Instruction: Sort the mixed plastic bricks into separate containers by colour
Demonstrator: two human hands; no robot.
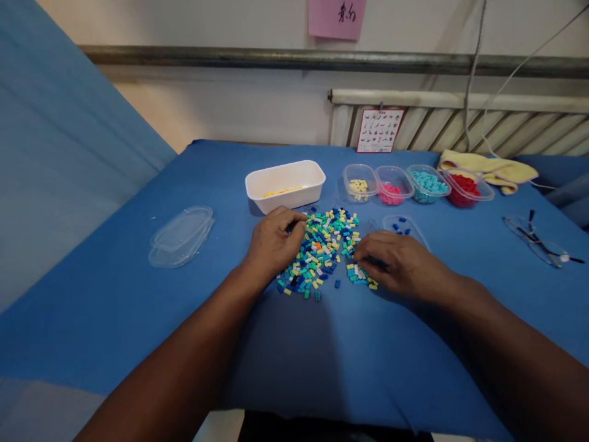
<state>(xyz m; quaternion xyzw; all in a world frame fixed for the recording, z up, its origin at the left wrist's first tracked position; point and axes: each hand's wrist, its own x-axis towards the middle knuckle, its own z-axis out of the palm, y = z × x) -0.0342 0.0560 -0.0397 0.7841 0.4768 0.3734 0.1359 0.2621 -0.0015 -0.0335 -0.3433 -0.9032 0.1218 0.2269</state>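
Note:
A spread pile of small plastic building bricks (pixel 322 245) in yellow, teal, blue, white and other colours lies on the blue-covered table. My left hand (pixel 276 238) rests at the pile's left edge, thumb and fingertips closed in a pinch. On the other side, my right hand (pixel 398 261) is over the right part of the pile, its fingers bent together. What either pinch holds, if anything, is too small to see. Just behind my right hand is a clear tray (pixel 416 232) with several dark blue bricks, partly covered by the hand.
Behind the pile stands a white tub (pixel 285 184) with yellow pieces. To its right are clear containers of cream (pixel 359 184), pink (pixel 393 186), turquoise (pixel 427 184) and red bricks (pixel 464 189). Clear lids (pixel 181 236) lie left, glasses (pixel 536 239) and a yellow cloth (pixel 488 169) right.

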